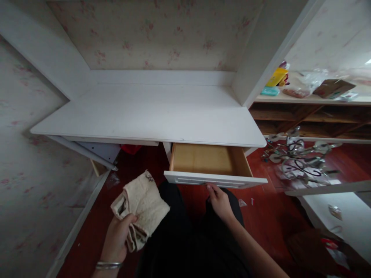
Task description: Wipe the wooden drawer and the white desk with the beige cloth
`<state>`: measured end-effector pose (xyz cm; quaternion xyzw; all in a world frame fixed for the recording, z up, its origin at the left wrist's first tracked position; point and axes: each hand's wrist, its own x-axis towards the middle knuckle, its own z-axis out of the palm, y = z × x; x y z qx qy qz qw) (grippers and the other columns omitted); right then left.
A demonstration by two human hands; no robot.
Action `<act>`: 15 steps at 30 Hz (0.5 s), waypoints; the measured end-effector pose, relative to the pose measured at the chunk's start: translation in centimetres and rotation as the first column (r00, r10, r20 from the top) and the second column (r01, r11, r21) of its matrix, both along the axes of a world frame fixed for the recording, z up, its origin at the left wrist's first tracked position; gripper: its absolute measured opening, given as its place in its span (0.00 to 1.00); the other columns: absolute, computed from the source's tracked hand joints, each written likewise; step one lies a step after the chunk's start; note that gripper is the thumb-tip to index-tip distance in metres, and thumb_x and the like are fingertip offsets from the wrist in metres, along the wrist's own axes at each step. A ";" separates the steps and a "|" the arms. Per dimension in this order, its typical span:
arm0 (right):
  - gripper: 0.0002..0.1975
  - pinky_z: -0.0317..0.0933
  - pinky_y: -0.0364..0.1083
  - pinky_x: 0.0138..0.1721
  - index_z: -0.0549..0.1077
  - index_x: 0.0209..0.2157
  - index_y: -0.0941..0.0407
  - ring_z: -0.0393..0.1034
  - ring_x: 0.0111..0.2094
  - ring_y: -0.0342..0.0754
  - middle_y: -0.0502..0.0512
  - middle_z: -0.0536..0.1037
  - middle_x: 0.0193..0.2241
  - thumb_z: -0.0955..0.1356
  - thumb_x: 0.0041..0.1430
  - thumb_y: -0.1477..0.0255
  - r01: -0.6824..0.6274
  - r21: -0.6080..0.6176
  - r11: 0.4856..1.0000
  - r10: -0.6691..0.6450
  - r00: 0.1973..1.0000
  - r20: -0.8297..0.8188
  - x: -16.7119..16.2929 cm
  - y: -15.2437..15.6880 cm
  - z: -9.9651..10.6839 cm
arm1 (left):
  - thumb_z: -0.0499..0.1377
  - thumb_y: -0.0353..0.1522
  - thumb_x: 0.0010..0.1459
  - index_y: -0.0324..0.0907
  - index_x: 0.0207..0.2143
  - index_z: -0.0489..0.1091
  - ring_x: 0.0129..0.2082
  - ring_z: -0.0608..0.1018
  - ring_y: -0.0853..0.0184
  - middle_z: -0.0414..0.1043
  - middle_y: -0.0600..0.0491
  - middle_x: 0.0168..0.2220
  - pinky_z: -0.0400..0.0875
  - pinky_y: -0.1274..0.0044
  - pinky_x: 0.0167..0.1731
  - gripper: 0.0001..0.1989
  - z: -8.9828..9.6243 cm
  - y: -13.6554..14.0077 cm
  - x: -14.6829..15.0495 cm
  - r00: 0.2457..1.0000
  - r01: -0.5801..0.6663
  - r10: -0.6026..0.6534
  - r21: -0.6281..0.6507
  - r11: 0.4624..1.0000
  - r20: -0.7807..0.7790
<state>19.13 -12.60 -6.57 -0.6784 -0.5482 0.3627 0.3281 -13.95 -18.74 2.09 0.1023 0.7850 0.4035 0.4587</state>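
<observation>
Your left hand [116,235] is clamped on a folded cloth [146,208], thumb on top, near the left end of the pulled-out drawer [237,181]. Your right hand [220,201], fingers curled, touches the drawer's front; I cannot tell whether it grips.

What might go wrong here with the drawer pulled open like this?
Pulled farther, the drawer might bump the legs, which look close to its front. The left hand holds the folded cloth near one edge, so its layers could unfold. The bracelet might also snag the cloth.
</observation>
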 end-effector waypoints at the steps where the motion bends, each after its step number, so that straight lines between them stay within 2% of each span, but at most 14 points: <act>1: 0.24 0.69 0.48 0.38 0.78 0.45 0.53 0.76 0.36 0.53 0.56 0.81 0.36 0.60 0.63 0.52 0.002 -0.001 1.000 -0.002 1.000 0.016 0.1 1.1 -0.1 | 0.60 0.26 0.45 0.42 0.41 0.69 0.21 0.75 0.64 0.72 0.56 0.23 0.72 0.72 0.25 0.17 -0.1 0.0 0.6 0.993 -0.070 0.070 -0.010 0.998 0.097; 4: 0.22 0.68 0.47 0.41 0.77 0.45 0.51 0.76 0.40 0.52 0.53 0.80 0.40 0.59 0.64 0.55 0.003 -0.019 1.000 -0.001 0.998 0.070 0.2 4.4 -0.3 | 0.61 0.24 0.44 0.42 0.43 0.70 0.23 0.77 0.65 0.75 0.55 0.27 0.74 0.72 0.28 0.21 -0.1 0.3 2.6 0.955 -0.174 0.164 0.021 0.984 0.246; 7: 0.19 0.65 0.46 0.45 0.77 0.46 0.49 0.74 0.45 0.51 0.51 0.80 0.43 0.59 0.65 0.58 -0.009 -0.048 0.999 0.017 0.986 0.168 0.4 7.7 -0.1 | 0.61 0.22 0.44 0.44 0.47 0.70 0.31 0.80 0.64 0.77 0.52 0.34 0.76 0.72 0.34 0.25 0.0 1.0 4.6 0.938 -0.201 0.163 0.097 0.975 0.305; 10: 0.20 0.65 0.45 0.44 0.76 0.49 0.48 0.75 0.44 0.49 0.49 0.80 0.42 0.57 0.67 0.59 -0.019 -0.131 0.991 0.057 0.955 0.291 0.4 10.8 0.4 | 0.61 0.21 0.44 0.46 0.48 0.69 0.37 0.80 0.63 0.77 0.51 0.39 0.76 0.70 0.40 0.27 0.2 1.7 6.4 0.927 -0.213 0.141 0.178 0.961 0.348; 15: 0.21 0.63 0.45 0.45 0.74 0.52 0.48 0.72 0.48 0.51 0.52 0.78 0.47 0.57 0.68 0.60 -0.017 -0.165 0.986 0.080 0.921 0.381 0.1 14.9 1.8 | 0.61 0.20 0.45 0.47 0.50 0.69 0.40 0.80 0.62 0.76 0.51 0.43 0.75 0.69 0.43 0.28 0.3 2.4 9.0 0.896 -0.272 0.152 0.244 0.931 0.416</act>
